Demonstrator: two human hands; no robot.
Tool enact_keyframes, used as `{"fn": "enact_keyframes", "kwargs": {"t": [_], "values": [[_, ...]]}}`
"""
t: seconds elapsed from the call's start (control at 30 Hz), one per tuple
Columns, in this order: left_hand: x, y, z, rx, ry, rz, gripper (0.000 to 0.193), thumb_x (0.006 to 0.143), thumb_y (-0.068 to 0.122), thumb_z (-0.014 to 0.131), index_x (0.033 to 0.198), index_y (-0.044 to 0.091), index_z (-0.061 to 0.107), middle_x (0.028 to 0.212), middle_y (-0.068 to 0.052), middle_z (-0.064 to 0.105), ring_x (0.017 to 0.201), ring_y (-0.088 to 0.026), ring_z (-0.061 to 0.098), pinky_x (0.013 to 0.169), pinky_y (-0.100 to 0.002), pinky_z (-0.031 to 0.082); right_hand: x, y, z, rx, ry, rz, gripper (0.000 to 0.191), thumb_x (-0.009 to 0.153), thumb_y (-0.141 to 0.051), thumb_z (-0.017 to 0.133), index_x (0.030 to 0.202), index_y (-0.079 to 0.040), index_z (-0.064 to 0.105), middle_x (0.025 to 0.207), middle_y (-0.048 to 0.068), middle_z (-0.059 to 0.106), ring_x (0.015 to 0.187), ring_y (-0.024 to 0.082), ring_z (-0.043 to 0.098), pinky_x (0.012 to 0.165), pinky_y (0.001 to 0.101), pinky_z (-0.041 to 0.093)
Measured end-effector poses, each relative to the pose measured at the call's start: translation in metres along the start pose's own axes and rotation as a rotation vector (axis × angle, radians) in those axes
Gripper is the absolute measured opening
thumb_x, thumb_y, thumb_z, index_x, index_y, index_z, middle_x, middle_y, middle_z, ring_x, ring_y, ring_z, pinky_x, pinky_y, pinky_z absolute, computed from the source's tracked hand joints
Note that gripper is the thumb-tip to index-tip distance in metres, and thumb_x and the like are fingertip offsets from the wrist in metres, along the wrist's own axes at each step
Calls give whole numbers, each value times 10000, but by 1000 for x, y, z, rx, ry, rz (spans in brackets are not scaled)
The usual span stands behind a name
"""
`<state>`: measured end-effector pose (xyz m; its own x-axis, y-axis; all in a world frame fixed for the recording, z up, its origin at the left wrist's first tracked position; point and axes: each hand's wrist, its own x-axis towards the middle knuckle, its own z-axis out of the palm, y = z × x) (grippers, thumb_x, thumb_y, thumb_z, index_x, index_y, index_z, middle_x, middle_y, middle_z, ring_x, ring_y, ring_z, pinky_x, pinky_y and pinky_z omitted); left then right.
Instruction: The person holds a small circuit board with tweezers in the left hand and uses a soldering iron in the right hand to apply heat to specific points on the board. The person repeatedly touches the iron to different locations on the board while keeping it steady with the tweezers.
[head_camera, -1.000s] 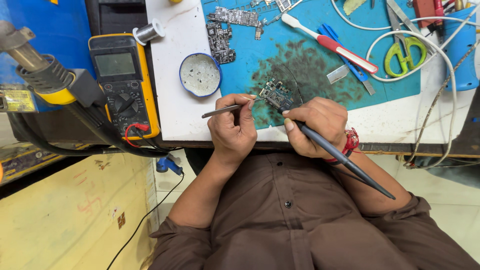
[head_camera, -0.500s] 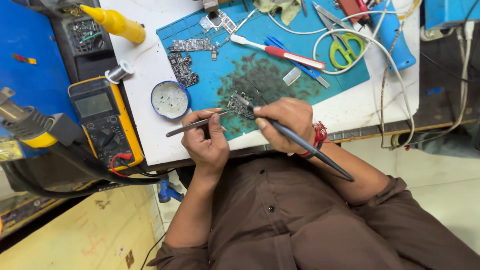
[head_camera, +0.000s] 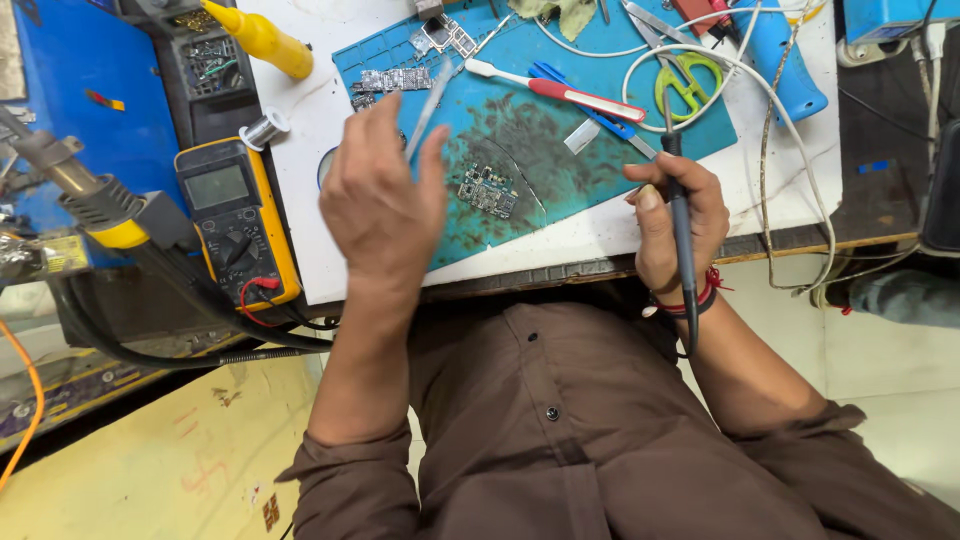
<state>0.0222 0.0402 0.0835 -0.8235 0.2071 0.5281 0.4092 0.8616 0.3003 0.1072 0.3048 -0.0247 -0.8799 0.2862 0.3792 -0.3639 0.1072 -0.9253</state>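
Cluttered white worktop (head_camera: 310, 110) with a teal mat (head_camera: 560, 130); I see my left hand (head_camera: 380, 200) pinching tweezers (head_camera: 428, 100), my right hand (head_camera: 675, 225) closed around a soldering iron (head_camera: 680, 220). Between them lies a small circuit board (head_camera: 487, 190), light, stiff, fragile: I'd grip its edges

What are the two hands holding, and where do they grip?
Left hand pinches tweezers at their lower end. Right hand grips a black soldering iron around its handle, tip pointing away.
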Motion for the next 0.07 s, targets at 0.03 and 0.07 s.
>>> {"fn": "enact_keyframes", "kwargs": {"t": [0.03,0.07], "values": [[0,11,3,-40,46,49,307,1053,229,766,1235,31,619,1109,-116,694,965,-286,704,823,-390,554,-1,1,-2,-6,16,-3,336,1124,-138,620,1414,-1,519,1163,170,715,936,137,663,861,283,575],[4,45,33,-38,46,49,307,1053,229,766,1235,31,619,1109,-116,694,965,-286,704,823,-390,554,-3,2,-3,-2,19,8,341,1124,-140,626,1416,1,520,1168,175,712,951,145,665,873,283,572]]}}
